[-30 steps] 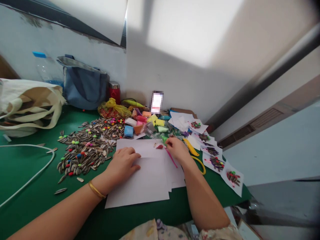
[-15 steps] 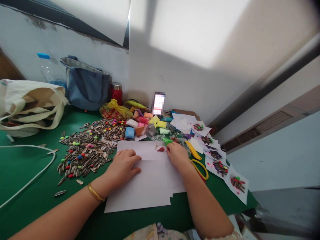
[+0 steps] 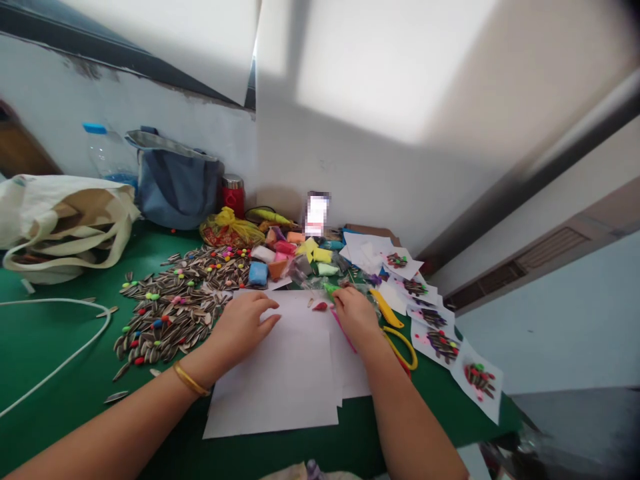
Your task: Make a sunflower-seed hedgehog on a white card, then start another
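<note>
A stack of white paper sheets [image 3: 280,387] lies on the green table in front of me. On its left side rests my left hand [image 3: 245,327], fingers apart and nothing held, a gold bangle at the wrist. My right hand [image 3: 356,313] is at the upper right of the sheets, its fingers curled on a bright green clay packet [image 3: 331,289]. A thin pink stick [image 3: 346,333] shows beneath that hand; whether it is gripped I cannot tell. Just left of the right fingertips lie a small red clay piece [image 3: 319,307] and a pale seed [image 3: 310,303].
Sunflower seeds [image 3: 170,320] with coloured pieces spread at left. Clay packets [image 3: 258,273] cluster behind the paper. A yellow cutter [image 3: 387,308], yellow-handled scissors [image 3: 403,348] and seed-decorated cards [image 3: 480,380] lie right. Bags [image 3: 175,180], a red flask [image 3: 233,197] and a lit phone [image 3: 316,215] stand behind.
The pink stick has come into sight beneath my right hand. My left fingers have lifted and spread slightly. The whole view has tilted a little, shifting the background down.
</note>
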`<state>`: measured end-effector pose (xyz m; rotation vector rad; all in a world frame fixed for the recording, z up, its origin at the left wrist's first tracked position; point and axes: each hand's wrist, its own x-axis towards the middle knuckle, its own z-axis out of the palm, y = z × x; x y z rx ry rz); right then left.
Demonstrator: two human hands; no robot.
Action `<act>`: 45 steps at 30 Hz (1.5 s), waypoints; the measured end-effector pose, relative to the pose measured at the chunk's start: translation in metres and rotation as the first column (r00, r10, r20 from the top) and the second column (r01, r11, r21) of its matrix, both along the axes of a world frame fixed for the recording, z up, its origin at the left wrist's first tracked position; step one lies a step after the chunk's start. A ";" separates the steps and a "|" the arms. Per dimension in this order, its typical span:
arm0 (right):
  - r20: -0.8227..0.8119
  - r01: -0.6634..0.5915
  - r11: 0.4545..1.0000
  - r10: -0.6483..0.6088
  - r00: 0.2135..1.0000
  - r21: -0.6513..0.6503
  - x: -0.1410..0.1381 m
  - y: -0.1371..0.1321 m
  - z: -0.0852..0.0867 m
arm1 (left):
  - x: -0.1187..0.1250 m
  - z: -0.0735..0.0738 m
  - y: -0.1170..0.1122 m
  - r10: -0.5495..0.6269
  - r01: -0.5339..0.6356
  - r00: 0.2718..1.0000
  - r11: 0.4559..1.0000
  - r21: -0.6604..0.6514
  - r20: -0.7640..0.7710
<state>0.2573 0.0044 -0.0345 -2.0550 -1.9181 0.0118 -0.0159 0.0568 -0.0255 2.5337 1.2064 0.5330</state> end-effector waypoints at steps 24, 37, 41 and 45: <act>-0.171 -0.108 0.987 0.127 0.977 0.117 -0.018 -0.001 0.000 | 0.072 0.006 0.068 0.300 -0.275 0.943 0.946 0.173 -0.142; -0.195 -0.105 0.983 0.133 0.972 0.149 -0.018 0.001 -0.008 | 0.072 0.019 0.067 0.307 -0.301 0.951 0.949 0.097 -0.048; -0.264 -0.105 0.965 0.169 0.950 0.242 -0.021 0.000 -0.007 | 0.058 0.032 0.050 0.264 -0.265 0.964 0.959 0.104 0.023; -0.390 -0.107 0.924 0.257 0.884 0.367 -0.034 -0.006 -0.001 | 0.042 0.030 0.021 0.077 -0.107 0.983 0.977 0.182 0.167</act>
